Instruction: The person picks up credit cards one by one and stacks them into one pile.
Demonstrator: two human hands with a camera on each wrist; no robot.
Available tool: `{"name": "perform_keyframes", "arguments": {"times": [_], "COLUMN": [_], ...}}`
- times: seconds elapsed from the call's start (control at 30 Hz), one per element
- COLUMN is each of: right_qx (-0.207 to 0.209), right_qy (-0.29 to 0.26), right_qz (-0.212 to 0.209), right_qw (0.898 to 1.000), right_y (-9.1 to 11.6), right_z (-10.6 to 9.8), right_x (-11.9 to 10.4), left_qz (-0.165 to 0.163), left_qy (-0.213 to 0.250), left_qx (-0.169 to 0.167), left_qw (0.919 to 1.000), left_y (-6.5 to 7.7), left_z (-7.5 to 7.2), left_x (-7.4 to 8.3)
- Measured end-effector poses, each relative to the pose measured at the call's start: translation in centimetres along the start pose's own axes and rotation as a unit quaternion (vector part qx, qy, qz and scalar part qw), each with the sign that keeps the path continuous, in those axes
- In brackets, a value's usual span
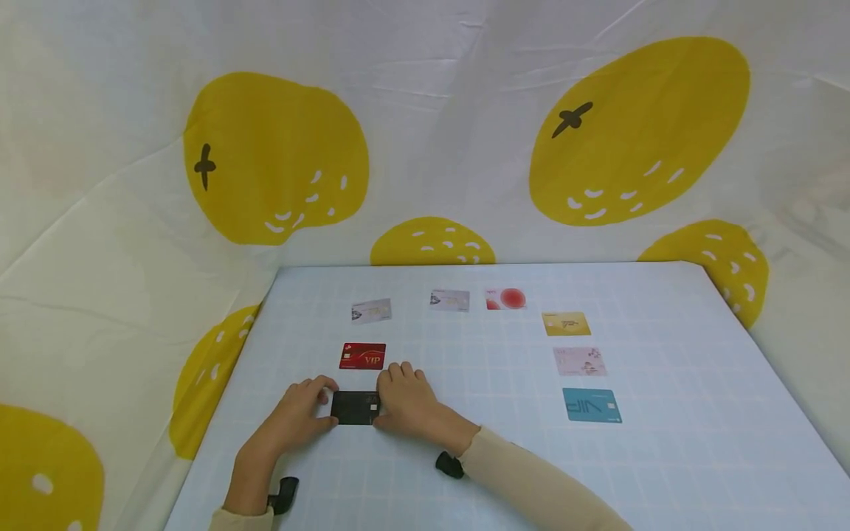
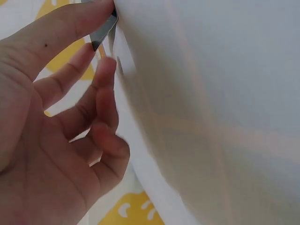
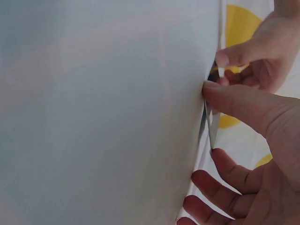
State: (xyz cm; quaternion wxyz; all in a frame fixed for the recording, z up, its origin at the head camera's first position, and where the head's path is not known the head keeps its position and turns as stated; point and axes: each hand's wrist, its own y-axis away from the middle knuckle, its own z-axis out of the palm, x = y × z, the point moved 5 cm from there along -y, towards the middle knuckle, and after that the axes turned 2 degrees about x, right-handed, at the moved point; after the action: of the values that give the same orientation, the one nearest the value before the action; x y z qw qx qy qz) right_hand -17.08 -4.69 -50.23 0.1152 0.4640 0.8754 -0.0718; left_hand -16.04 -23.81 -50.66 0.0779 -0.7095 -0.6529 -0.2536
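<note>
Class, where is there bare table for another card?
Bare: the middle, beyond the right hand, between the red VIP card and the pink card; also the stretch from the teal card to the right edge of the table. Crowded: around the black card, where the left hand and right hand grip its ends.

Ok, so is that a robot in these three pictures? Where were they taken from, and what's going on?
No robot, just a person's left hand and right hand. The wide picture comes from a camera worn on the head, looking forward and down. The two close-ups come from cameras worn on the wrists, one each. The hands hold opposite ends of a black card. On the white table lie seven other cards: a red card, two silvery cards, a white card with a red circle, a gold card, a pale pink card and a teal card.
</note>
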Motion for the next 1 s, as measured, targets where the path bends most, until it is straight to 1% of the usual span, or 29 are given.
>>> {"name": "perform_keyframes", "arguments": {"times": [0.13,0.2,0.27,0.4,0.53,0.77,1.0], "right_qx": [0.006,0.003,-0.004,-0.017,-0.021,-0.014,-0.019], "right_qy": [-0.028,-0.051,-0.086,-0.165,-0.22,-0.287,-0.325], "right_qz": [-0.002,0.002,0.012,0.029,0.037,0.043,0.048], "right_qw": [1.0,0.999,0.996,0.986,0.975,0.957,0.944], "right_y": [-0.1,-0.2,-0.2,-0.4,-0.3,-0.5,-0.6], "right_z": [0.0,0.0,0.1,0.2,0.3,0.5,0.7], "right_x": [0.2,0.4,0.6,0.9,1.2,1.7,2.1], "left_qz": [-0.008,-0.008,-0.008,-0.012,-0.01,-0.001,-0.01], "left_qy": [0.044,0.053,0.055,0.061,0.07,0.084,0.094], "left_qx": [-0.015,-0.017,-0.016,-0.013,-0.01,0.004,0.011], "left_qw": [0.9989,0.9984,0.9983,0.998,0.9974,0.9964,0.9955], "left_y": [0.0,0.0,0.1,0.2,0.3,0.5,0.5], "left_z": [0.2,0.3,0.3,0.4,0.4,0.3,0.3], "left_x": [0.0,0.0,0.0,-0.1,0.0,0.0,-0.3]}}
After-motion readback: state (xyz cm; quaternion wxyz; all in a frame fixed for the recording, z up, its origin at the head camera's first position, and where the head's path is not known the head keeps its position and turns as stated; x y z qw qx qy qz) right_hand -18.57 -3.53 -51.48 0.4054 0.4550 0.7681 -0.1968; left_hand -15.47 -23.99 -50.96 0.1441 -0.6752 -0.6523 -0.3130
